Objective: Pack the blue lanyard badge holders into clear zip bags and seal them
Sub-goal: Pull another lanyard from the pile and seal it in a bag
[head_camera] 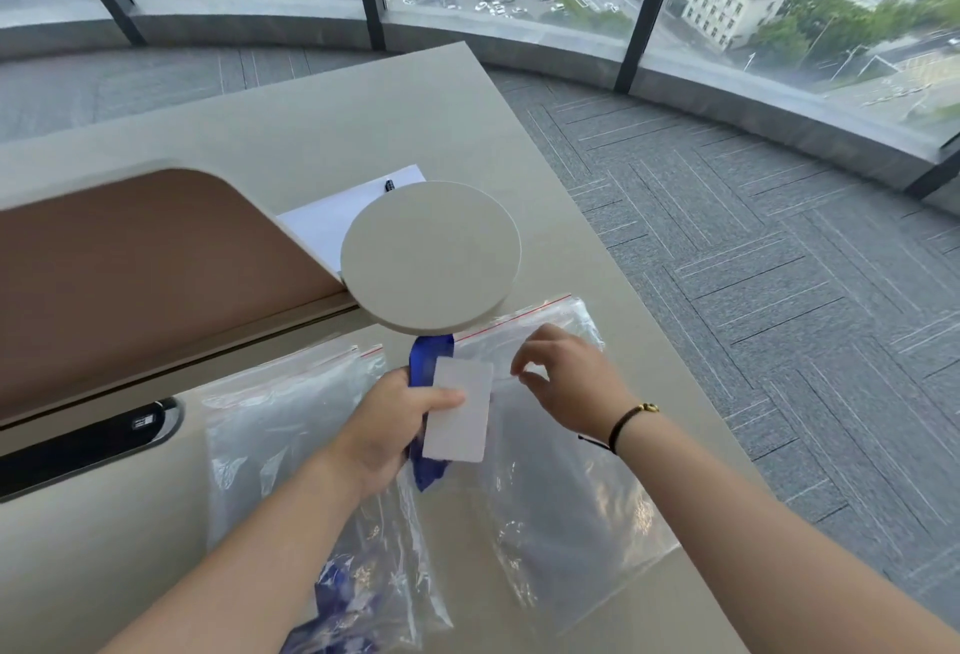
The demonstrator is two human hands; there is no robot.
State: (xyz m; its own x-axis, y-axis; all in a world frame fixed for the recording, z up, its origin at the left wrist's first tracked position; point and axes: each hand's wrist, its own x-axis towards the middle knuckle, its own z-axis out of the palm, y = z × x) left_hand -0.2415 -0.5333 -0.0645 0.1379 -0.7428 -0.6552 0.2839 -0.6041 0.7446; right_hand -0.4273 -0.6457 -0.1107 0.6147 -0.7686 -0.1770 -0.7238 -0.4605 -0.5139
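My left hand [395, 424] grips a badge holder [460, 409], a white card face with its blue lanyard [428, 359] bunched behind it, held above the table. My right hand [566, 383] pinches the upper edge of a clear zip bag [571, 492] with a red-lined top that lies flat to the right. A second clear zip bag [270, 440] lies to the left, partly under my left forearm. Near the bottom edge another bag [358, 601] holds blue lanyards.
A round beige disc [431, 253] overhangs the bags just beyond my hands. Behind it lie white paper [332, 227] and a pen [389, 184]. A black slot [93, 440] sits in the beige table [104, 523] at left. The table's right edge drops to grey carpet [753, 237].
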